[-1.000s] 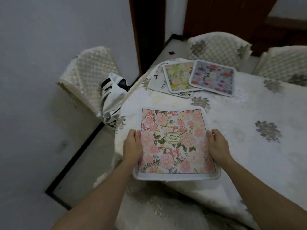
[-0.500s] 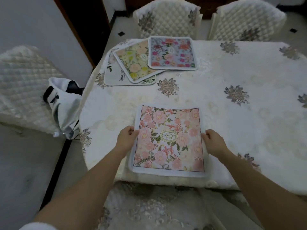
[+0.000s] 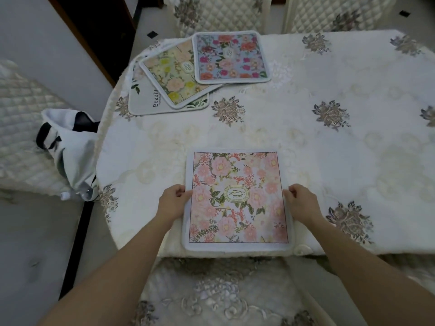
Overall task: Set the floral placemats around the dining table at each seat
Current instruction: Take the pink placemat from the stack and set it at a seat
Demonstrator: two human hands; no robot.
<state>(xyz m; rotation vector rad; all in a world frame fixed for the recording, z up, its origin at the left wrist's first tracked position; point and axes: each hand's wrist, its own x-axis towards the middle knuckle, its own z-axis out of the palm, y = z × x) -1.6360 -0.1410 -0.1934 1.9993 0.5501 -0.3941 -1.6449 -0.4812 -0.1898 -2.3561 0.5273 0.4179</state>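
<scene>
As both hands, left hand and right hand, pinch the pink placemat flat at the near seat, three stacked placemats across the table await placing.

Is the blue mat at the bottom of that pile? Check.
No, the blue mat lies on top of the pile, overlapping the yellow mat, which covers a white mat.
</scene>
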